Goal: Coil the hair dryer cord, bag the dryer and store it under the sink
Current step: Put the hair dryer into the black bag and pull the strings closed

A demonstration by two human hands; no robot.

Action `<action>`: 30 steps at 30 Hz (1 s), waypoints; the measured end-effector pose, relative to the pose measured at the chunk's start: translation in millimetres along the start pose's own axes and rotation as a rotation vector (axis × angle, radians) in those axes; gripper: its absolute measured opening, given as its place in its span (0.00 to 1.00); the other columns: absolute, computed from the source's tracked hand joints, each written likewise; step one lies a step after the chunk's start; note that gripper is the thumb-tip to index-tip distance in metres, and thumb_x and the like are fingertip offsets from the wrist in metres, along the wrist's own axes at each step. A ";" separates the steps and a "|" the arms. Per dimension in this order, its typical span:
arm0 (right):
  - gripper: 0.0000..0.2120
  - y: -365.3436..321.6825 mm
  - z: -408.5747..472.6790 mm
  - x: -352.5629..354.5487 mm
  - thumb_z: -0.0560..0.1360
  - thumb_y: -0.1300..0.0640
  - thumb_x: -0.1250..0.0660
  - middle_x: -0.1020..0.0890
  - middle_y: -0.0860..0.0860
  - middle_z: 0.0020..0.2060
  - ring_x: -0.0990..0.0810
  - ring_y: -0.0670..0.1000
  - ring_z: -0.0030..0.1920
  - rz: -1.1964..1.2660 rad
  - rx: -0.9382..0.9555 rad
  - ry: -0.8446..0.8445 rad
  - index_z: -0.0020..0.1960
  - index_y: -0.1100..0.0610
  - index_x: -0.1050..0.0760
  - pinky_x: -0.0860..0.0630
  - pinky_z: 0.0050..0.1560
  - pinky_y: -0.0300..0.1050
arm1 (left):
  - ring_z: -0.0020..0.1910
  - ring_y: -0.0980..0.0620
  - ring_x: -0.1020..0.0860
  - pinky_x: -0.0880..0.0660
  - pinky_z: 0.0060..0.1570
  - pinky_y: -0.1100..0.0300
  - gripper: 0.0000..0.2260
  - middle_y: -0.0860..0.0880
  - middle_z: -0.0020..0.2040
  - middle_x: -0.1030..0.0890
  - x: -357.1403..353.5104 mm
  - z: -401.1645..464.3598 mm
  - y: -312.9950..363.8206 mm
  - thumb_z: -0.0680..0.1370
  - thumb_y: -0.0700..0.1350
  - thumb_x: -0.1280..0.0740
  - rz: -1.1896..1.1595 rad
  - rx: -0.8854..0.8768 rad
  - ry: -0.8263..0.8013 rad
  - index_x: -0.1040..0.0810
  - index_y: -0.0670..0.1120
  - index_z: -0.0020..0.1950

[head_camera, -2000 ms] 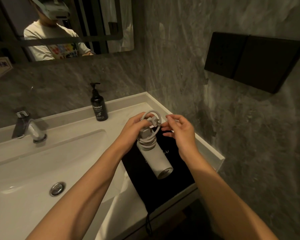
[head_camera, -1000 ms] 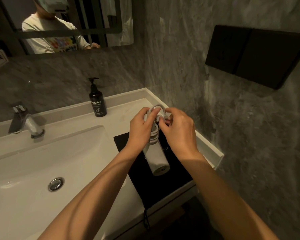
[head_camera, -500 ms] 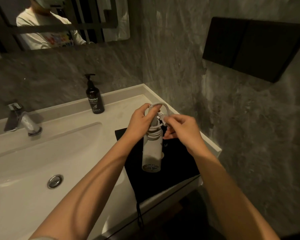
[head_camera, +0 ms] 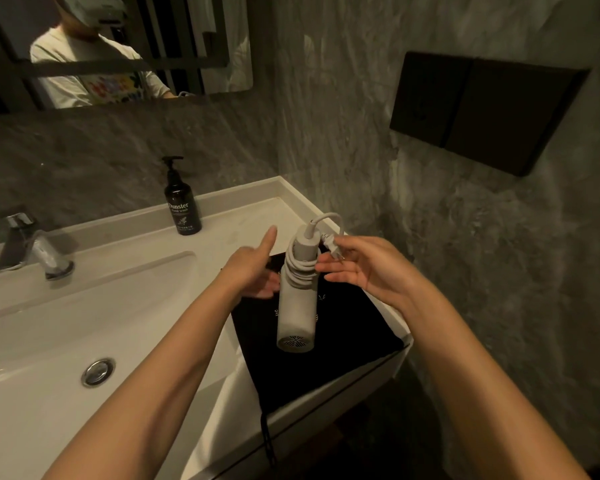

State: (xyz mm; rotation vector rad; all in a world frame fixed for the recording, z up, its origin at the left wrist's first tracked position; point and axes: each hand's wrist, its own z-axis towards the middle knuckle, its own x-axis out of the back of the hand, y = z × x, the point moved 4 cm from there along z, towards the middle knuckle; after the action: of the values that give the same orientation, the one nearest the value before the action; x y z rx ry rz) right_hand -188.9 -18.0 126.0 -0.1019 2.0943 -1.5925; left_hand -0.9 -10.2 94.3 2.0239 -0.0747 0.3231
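Observation:
A pale grey hair dryer (head_camera: 298,311) hangs upright above the counter, vent end down. Its cord (head_camera: 300,268) is wound in several turns around the upper part. My left hand (head_camera: 252,270) is at the dryer's left side with its fingers against the body and its thumb lifted clear. My right hand (head_camera: 368,270) pinches the plug (head_camera: 332,248) at the cord's end, and its other fingers touch the coil. A black drawstring bag (head_camera: 329,365) lies flat on the counter right of the basin, beneath the dryer. Its string (head_camera: 266,436) hangs over the front edge.
A dark hand-wash pump bottle (head_camera: 182,202) stands at the back of the white counter (head_camera: 243,216). The faucet (head_camera: 37,249) and basin drain (head_camera: 97,371) are to the left. A grey stone wall with a black panel (head_camera: 482,109) runs close on the right. A mirror (head_camera: 118,46) hangs above.
The dryer swung from slanted to upright. My left thumb came off the top of the coil. My right hand drew back a little, holding the plug.

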 end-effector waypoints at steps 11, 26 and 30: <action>0.07 4.9 -5.4 -4.8 0.77 0.65 0.41 0.17 0.60 0.32 0.16 0.56 0.33 -0.072 0.065 -0.080 0.47 0.66 0.25 0.19 0.34 0.43 | 0.29 0.41 0.18 0.21 0.26 0.47 0.17 0.37 0.35 0.18 -45.8 -9.7 2.9 0.77 0.49 0.37 -0.903 0.352 -0.355 0.21 0.36 0.43; 0.31 31.6 -20.0 -47.9 0.74 0.32 0.48 0.22 0.55 0.31 0.27 0.50 0.28 -0.398 -0.135 -0.181 0.51 0.59 0.25 0.33 0.28 0.42 | 0.58 0.50 0.22 0.24 0.58 0.48 0.48 0.48 0.71 0.31 29.1 -52.0 16.3 0.70 0.48 0.26 -0.172 -0.480 0.221 0.59 0.62 0.76; 0.32 49.5 -28.8 -64.8 0.74 0.29 0.51 0.27 0.50 0.27 0.31 0.46 0.25 -0.587 -0.032 -0.188 0.40 0.56 0.24 0.39 0.29 0.41 | 0.56 0.51 0.21 0.21 0.49 0.58 0.46 0.47 0.69 0.30 41.9 -70.2 5.9 0.72 0.46 0.27 -0.135 -0.566 0.185 0.59 0.63 0.75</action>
State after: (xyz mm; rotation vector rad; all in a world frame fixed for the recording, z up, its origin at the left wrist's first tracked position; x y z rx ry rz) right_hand -133.2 45.7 108.2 -0.9122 2.0459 -1.7749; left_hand 24.5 52.8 140.1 1.4252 0.0795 0.3555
